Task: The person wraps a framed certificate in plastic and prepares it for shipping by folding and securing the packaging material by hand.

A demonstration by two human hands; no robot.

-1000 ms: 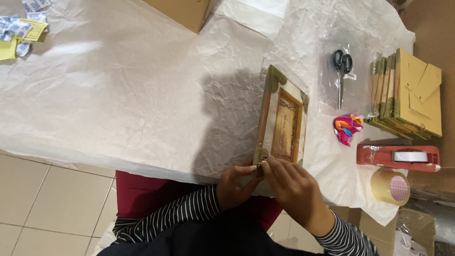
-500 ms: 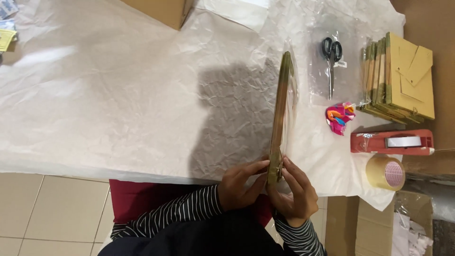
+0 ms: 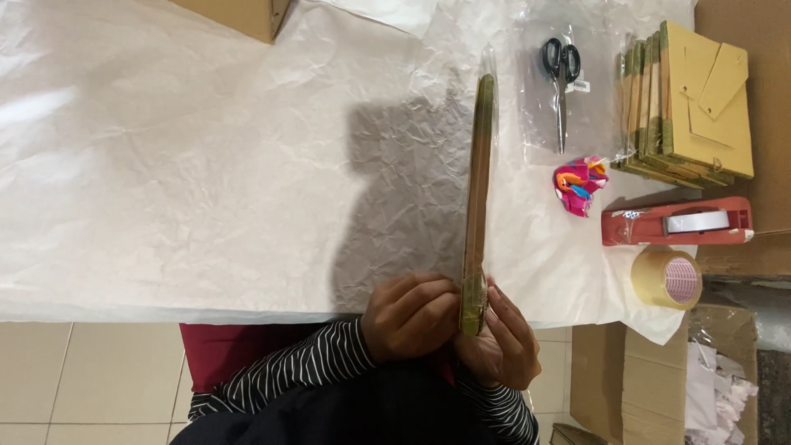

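White paper (image 3: 189,165) covers the table in front of me, crinkled, and everything else I place against the frame (image 3: 478,194) standing on it. I hold that frame on edge, so I see only its thin greenish-brown side, wrapped in clear film, running from my hands straight away from me across the paper. A dark shadow lies on the paper just to the left of the frame. Well to the right of the frame, at the far side, a stack of frames (image 3: 684,107) leans together with their tan backs showing. Nearer me, to the right of the frame, lies a red tape dispenser (image 3: 676,222), and just below it a roll of tape (image 3: 667,278) at the paper's edge. Between the frame and the stack, black-handled scissors (image 3: 561,86) lie on a clear plastic sheet. Close to the right of the frame, nearer than the scissors, sits a small pink bundle (image 3: 579,183) with bits of orange and blue. My left hand (image 3: 412,317) is closed on the near end of the frame from the left, fingers curled against it. My right hand (image 3: 503,346) grips the same end from the right, fingers pressed to its edge.
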